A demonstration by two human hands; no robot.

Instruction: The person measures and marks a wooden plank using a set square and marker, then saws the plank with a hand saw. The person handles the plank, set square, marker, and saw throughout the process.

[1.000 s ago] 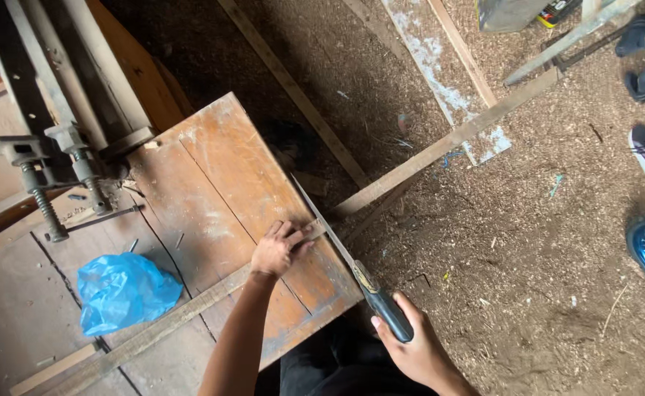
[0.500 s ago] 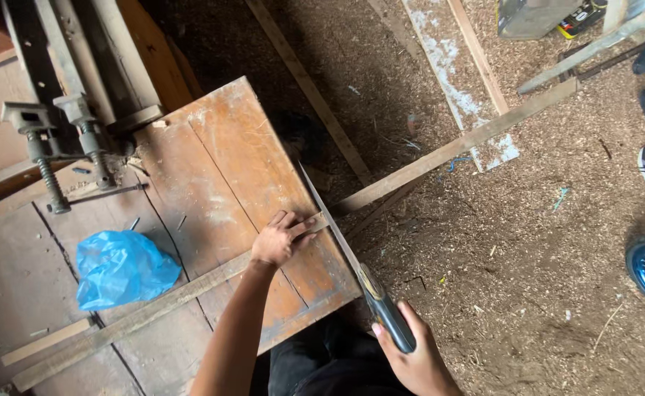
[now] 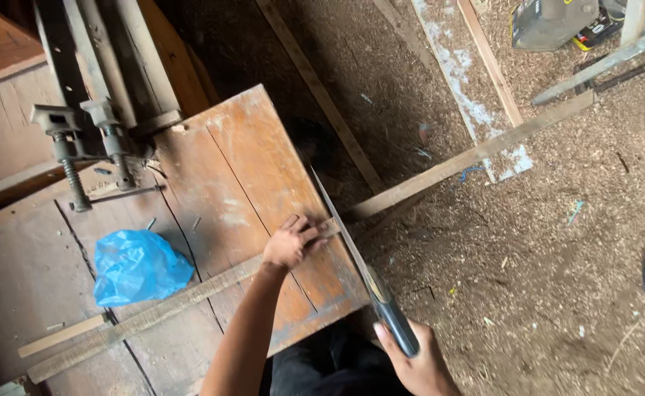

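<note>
Sawing a strip at the bench edge

I'm seeing the right hand (image 3: 418, 359) wrapping fully around the handsaw (image 3: 366, 275), the left hand (image 3: 289, 243) pressing flat on the wooden strip (image 3: 190, 297) across the workbench (image 3: 249, 161) (crumpled blue bag (image 3: 137, 265) lying beside, clamps (image 3: 88, 139) beyond).

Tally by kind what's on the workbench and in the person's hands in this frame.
Hand saw: 1, gripped by the right hand
Long wooden strip: 1, pinned by the left hand
Short wooden strip: 1
Blue plastic bag: 1
Screw clamps: 2
Total: 6 things on the workbench
</note>
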